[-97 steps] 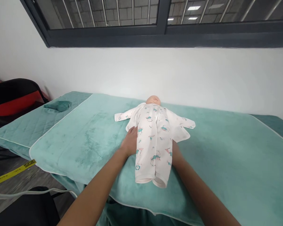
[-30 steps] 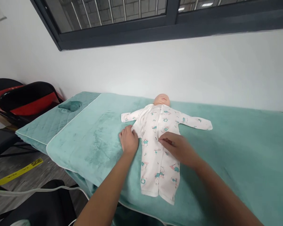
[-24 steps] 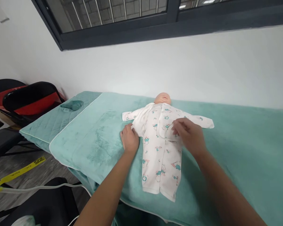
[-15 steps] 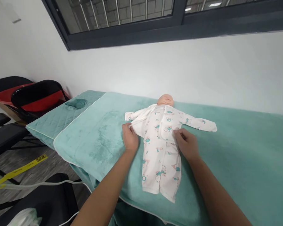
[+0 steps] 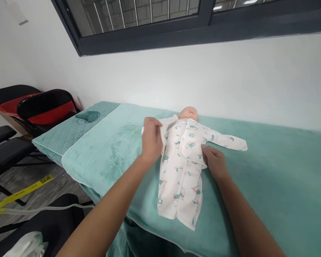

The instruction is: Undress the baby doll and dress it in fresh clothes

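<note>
A baby doll (image 5: 189, 112) lies on its back, its head toward the wall, wearing a white printed baby shirt (image 5: 192, 141) over matching baby pants (image 5: 179, 189). The shirt's front is open; one panel covers the chest on the right. My left hand (image 5: 152, 140) is closed on the other front panel, lifted off the body at the left. It hides most of the left sleeve. On the right, my right hand (image 5: 215, 161) pinches the shirt's side edge near the waist. The right sleeve (image 5: 228, 141) stretches out flat.
A teal plush cover (image 5: 278, 185) spreads over the bed, which has a face hole (image 5: 87, 116) at its left end. Black chairs (image 5: 49, 109) stand at the left. A pale cable (image 5: 40, 211) crosses above a black seat (image 5: 48, 225). Behind is a white wall below a window.
My left hand has moved up and slightly right, raising the shirt's left front panel. My right hand has shifted slightly right along the shirt's edge.
</note>
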The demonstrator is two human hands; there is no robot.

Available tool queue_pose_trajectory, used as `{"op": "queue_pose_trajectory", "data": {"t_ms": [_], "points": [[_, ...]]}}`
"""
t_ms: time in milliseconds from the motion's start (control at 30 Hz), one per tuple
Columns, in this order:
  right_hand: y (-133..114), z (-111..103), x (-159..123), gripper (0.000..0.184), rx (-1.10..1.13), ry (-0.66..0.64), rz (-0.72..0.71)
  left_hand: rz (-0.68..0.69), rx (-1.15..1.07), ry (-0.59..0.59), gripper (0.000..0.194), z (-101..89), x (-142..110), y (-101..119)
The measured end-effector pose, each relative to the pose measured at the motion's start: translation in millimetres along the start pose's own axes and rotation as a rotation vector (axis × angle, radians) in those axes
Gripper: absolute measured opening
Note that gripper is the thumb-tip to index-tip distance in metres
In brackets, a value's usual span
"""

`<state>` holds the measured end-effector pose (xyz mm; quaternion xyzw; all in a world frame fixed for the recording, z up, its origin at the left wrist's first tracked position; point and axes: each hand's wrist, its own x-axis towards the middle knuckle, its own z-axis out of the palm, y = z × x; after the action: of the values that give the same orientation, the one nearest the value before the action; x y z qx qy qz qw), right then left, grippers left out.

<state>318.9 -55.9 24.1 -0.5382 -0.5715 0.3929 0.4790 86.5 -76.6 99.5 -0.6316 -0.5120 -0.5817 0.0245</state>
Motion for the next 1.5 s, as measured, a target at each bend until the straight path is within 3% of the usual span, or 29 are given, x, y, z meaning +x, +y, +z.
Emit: {"op": "queue_pose_trajectory", "data": {"t_ms": [133,200,233,300,400,467,567,733,867,1000,1133,1233,1300,1400,1500], "points": [[-1,-1,0,0.052,0.006,-0.007,-0.008,0.375,0.215,-0.606,0.028,11.7,-32,27],[0,-1,1,0.052,0.006,-0.006,-0.018,0.432,0.237,-0.797,0.026,16.0,-44,31],[1,-1,1,0.052,0.013,-0.005,-0.021,0.392,0.189,-0.833,0.024,17.4,-48,30],[5,0,3,0.051,0.048,-0.002,-0.016,0.164,0.003,-0.773,0.019,19.2,-49,27],[10,-1,4,0.05,0.104,0.009,-0.01,-0.261,-0.242,-0.462,0.014,22.6,-34,18],[12,-1,5,0.051,0.124,0.025,-0.016,-0.394,-0.276,-0.31,0.014,28.5,-16,13],[12,-3,6,0.052,0.143,0.044,-0.012,-0.443,-0.22,-0.308,0.012,45.1,11,4],[11,-5,8,0.051,0.208,0.054,-0.001,-0.412,0.075,-0.516,0.017,81.9,37,-7],[9,-5,10,0.05,0.234,0.037,0.024,-0.392,0.239,-0.598,0.017,98.4,45,-9],[7,-5,13,0.047,0.249,0.007,0.036,-0.401,0.135,-0.599,0.015,102.9,52,-6],[3,-7,11,0.047,0.099,-0.083,0.038,-0.498,-0.118,-0.548,0.016,104.7,58,2],[2,-14,6,0.049,-0.085,-0.173,-0.037,-0.498,-0.33,-0.443,0.017,95.3,55,7],[2,-21,1,0.047,-0.225,-0.253,-0.122,-0.499,-0.376,-0.353,0.018,78.3,43,4],[-2,-30,-5,0.042,-0.399,-0.361,-0.18,-0.507,-0.231,-0.296,0.019,39.9,5,-15],[-7,-35,-9,0.04,-0.498,-0.435,-0.184,-0.484,-0.124,-0.376,0.019,2.7,-44,-40]]}}
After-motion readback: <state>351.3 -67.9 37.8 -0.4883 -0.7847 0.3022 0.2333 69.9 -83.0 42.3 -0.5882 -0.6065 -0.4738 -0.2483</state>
